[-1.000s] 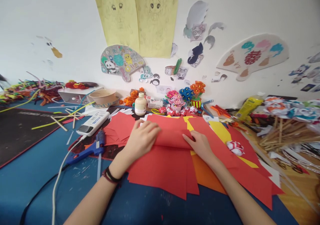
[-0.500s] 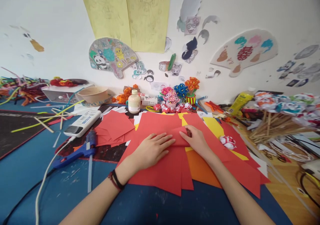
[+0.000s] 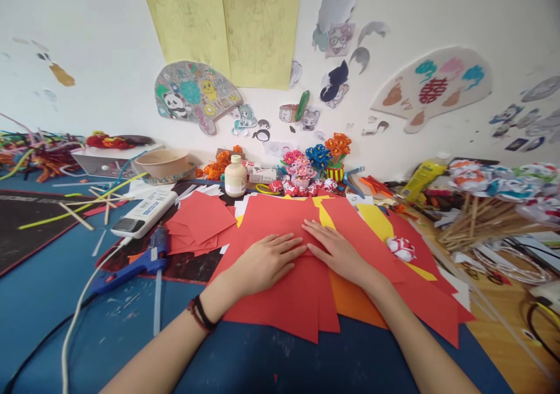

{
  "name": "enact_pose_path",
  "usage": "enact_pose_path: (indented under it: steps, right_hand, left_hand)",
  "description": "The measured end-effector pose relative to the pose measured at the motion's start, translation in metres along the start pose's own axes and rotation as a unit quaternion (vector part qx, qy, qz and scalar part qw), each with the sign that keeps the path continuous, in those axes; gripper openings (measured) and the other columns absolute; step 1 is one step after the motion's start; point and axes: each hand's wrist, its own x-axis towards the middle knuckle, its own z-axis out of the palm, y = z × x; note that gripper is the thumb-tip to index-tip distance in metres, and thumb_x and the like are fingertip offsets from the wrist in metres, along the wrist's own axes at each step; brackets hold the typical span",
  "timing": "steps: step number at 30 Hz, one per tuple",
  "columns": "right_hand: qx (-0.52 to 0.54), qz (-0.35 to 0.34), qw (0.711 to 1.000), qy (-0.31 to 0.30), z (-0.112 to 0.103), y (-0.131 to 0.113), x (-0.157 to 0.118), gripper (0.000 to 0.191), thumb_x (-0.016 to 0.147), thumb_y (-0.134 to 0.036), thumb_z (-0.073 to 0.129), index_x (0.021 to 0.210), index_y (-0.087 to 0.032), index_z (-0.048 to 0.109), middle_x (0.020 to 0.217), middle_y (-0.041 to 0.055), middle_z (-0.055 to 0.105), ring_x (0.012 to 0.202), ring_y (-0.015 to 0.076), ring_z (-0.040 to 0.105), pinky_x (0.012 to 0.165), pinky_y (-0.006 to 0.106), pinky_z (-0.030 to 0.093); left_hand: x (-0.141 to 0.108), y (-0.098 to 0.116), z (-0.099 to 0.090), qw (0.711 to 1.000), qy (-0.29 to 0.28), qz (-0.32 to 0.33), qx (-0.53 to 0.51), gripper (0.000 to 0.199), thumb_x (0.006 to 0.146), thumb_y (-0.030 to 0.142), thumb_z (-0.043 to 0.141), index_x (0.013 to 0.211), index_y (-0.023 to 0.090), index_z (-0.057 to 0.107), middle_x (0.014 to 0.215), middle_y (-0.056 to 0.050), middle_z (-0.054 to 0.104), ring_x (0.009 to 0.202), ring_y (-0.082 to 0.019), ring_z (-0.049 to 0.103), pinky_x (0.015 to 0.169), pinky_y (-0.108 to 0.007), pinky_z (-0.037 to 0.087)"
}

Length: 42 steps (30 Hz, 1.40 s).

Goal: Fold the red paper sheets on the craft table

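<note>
Several overlapping sheets of red paper lie on the blue mat, with yellow and orange sheets partly under them. My left hand rests palm down on the red paper, fingers stretched to the right. Opposite it, my right hand lies flat with its fingers spread, its fingertips on the same red paper close to those of my left hand. A faint edge or crease shows in the red paper between the hands. Neither hand grips anything.
On the left are smaller red sheets, a blue glue gun and a white power strip. A cream bottle and pipe-cleaner flowers stand behind the paper. A red-and-white ball sits on the right sheets.
My right hand has let go of the paper edge it pinched and opened flat onto the red sheet. The raised red flap between the hands now lies down. My left hand stays in place.
</note>
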Motion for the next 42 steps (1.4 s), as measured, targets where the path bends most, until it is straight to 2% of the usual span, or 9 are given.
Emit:
enact_pose_path:
  steps: [5,8,12,19,23,30,35,39,42]
  right_hand:
    - [-0.031,-0.004,1.000,-0.004,0.003,0.003,0.001,0.056,0.097,-0.052,0.033,0.150,-0.033,0.026,0.156,-0.0003,0.029,0.144,0.0208,0.023,0.117,0.048,0.023]
    - [-0.041,-0.001,0.999,0.000,0.004,0.002,0.001,0.054,0.099,-0.049,0.030,0.150,-0.032,0.027,0.156,-0.0004,0.029,0.145,0.0193,0.023,0.118,0.047,0.022]
    - [-0.034,0.002,0.999,0.005,0.003,0.001,0.001,0.052,0.099,-0.048,0.030,0.149,-0.032,0.030,0.155,0.0000,0.030,0.144,0.0199,0.024,0.117,0.047,0.023]
    - [0.008,0.016,1.000,0.015,-0.003,0.001,0.003,0.054,0.096,-0.052,0.038,0.145,-0.030,0.039,0.152,0.0016,0.038,0.141,0.0218,0.032,0.115,0.045,0.029]
    - [0.005,0.006,1.000,-0.008,-0.005,0.003,0.002,0.064,0.091,-0.058,0.045,0.148,-0.031,0.033,0.154,0.0015,0.033,0.143,0.0237,0.028,0.115,0.046,0.028]
    - [-0.005,0.007,1.000,-0.017,-0.005,0.003,0.002,0.064,0.091,-0.060,0.043,0.149,-0.036,0.029,0.156,-0.0003,0.029,0.144,0.0232,0.025,0.116,0.048,0.023]
    - [0.019,0.019,1.000,-0.015,-0.006,0.006,0.003,0.065,0.088,-0.062,0.047,0.146,-0.037,0.034,0.155,0.0010,0.032,0.143,0.0259,0.026,0.115,0.051,0.023]
    - [0.054,0.030,0.998,-0.007,-0.013,0.012,0.000,0.059,0.089,-0.060,0.049,0.142,-0.037,0.042,0.153,0.0007,0.036,0.142,0.0265,0.029,0.116,0.053,0.021]
    - [0.112,0.041,0.993,0.003,-0.022,0.014,-0.005,0.053,0.090,-0.057,0.049,0.138,-0.035,0.048,0.151,0.0017,0.039,0.140,0.0262,0.033,0.115,0.050,0.026]
  left_hand:
    - [-0.001,-0.001,0.000,1.000,-0.002,0.021,0.003,0.045,0.102,0.031,0.030,0.145,0.024,0.039,0.146,-0.004,0.047,0.138,-0.020,0.038,0.114,-0.038,0.030]
    - [-0.002,-0.001,0.001,1.000,0.015,0.018,0.013,0.044,0.101,0.031,0.032,0.145,0.025,0.040,0.145,-0.004,0.048,0.138,-0.020,0.038,0.113,-0.038,0.031]
    - [-0.001,0.002,0.001,0.999,0.011,0.037,0.024,0.044,0.101,0.030,0.033,0.144,0.026,0.041,0.145,-0.003,0.047,0.138,-0.021,0.037,0.113,-0.040,0.031]
    - [-0.001,0.004,0.000,0.999,0.013,0.004,0.033,0.041,0.101,0.033,0.034,0.139,0.030,0.048,0.146,-0.004,0.047,0.136,-0.022,0.041,0.111,-0.041,0.033]
    - [-0.001,0.003,-0.001,0.999,0.010,0.005,0.034,0.041,0.101,0.033,0.034,0.139,0.031,0.047,0.146,-0.004,0.046,0.136,-0.023,0.041,0.111,-0.042,0.033]
    - [-0.002,0.005,-0.001,0.999,0.017,-0.010,0.028,0.040,0.101,0.034,0.033,0.137,0.032,0.049,0.145,-0.003,0.047,0.135,-0.022,0.043,0.110,-0.043,0.034]
    - [-0.002,0.006,0.000,0.999,0.024,-0.016,0.019,0.039,0.101,0.034,0.034,0.137,0.032,0.050,0.143,-0.003,0.050,0.134,-0.022,0.044,0.108,-0.042,0.035]
    - [-0.002,0.007,-0.002,1.000,0.020,-0.018,0.016,0.039,0.101,0.032,0.034,0.136,0.032,0.050,0.144,-0.003,0.049,0.133,-0.022,0.045,0.109,-0.042,0.034]
    - [-0.002,0.007,-0.001,0.999,0.016,-0.022,0.020,0.039,0.100,0.032,0.034,0.136,0.033,0.050,0.145,-0.003,0.048,0.133,-0.023,0.044,0.108,-0.043,0.035]
